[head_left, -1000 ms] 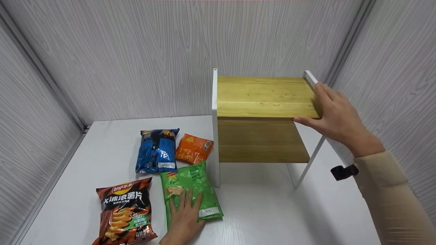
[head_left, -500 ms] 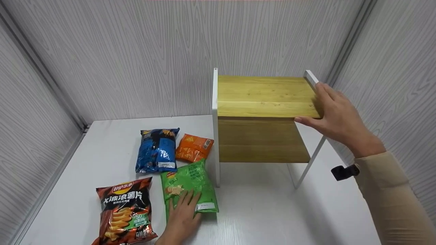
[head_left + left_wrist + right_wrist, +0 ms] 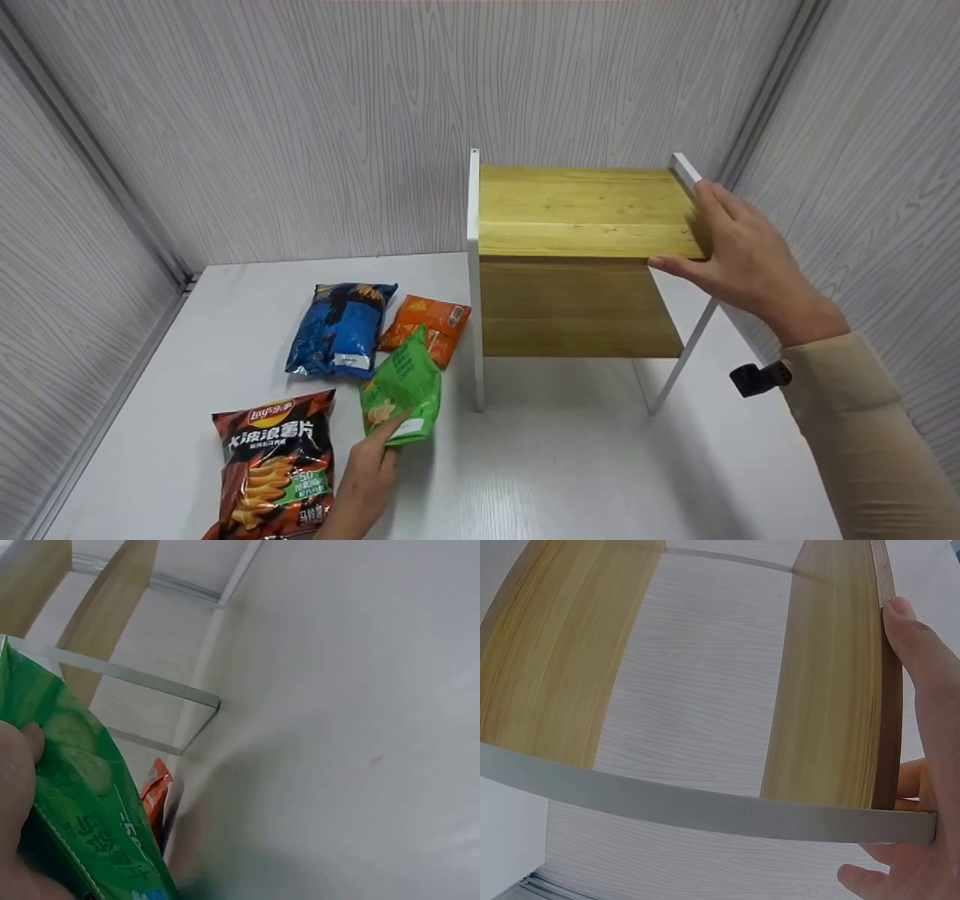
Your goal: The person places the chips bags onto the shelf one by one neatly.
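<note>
My left hand point(image 3: 365, 480) pinches the near end of a green chip bag point(image 3: 401, 382), which is tilted up off the table. In the left wrist view the thumb presses on the bag's point(image 3: 82, 780) glossy side; the other fingers are mostly hidden. A two-tier shelf rack with yellow wooden boards point(image 3: 585, 214) and white metal side frames stands to the right. At its top right corner my right hand point(image 3: 750, 259) grips the upper board and side frame. In the right wrist view the thumb lies along the board's edge point(image 3: 889, 727), with fingers around the frame's end.
A blue chip bag point(image 3: 337, 330) and a small orange snack bag point(image 3: 420, 311) lie behind the green one, left of the rack. The black and red Lay's bag point(image 3: 274, 465) lies at the front left. Grey wood-grain walls point(image 3: 322, 135) enclose the white table point(image 3: 555, 472).
The left hand has gone from lying flat on the green bag to pinching its near end and lifting it. The blue and orange bags shifted slightly. The right hand stays put.
</note>
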The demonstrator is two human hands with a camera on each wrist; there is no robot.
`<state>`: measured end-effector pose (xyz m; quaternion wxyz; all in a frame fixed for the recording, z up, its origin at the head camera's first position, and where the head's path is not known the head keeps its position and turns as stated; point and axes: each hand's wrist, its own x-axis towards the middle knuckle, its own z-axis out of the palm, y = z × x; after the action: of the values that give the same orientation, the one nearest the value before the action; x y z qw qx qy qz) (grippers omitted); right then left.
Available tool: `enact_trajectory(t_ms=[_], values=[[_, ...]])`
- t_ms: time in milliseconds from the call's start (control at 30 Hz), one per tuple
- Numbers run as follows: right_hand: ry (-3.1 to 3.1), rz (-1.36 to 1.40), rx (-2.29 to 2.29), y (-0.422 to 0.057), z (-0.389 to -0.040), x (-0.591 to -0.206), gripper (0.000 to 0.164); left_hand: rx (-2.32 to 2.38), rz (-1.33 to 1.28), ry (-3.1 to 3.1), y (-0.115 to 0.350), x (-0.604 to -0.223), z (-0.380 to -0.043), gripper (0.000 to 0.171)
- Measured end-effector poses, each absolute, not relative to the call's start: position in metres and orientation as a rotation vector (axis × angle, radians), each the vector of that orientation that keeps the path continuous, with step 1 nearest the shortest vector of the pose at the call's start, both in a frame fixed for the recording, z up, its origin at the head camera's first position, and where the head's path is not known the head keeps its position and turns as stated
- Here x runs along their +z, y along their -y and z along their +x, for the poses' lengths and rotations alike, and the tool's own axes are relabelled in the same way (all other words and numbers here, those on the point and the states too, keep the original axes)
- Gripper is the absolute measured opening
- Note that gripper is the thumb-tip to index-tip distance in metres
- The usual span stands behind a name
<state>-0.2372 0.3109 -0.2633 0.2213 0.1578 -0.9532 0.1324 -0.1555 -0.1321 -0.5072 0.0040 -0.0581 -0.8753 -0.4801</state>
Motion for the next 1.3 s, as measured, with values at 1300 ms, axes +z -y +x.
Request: enact_trajectory(t_ms=[1300], values=[[2.625,0.45,0.339,-0.309,-0.238,-0.262,0.092,-2.486,0.935,1.776,0.118,-0.539,-0.126,0.046]])
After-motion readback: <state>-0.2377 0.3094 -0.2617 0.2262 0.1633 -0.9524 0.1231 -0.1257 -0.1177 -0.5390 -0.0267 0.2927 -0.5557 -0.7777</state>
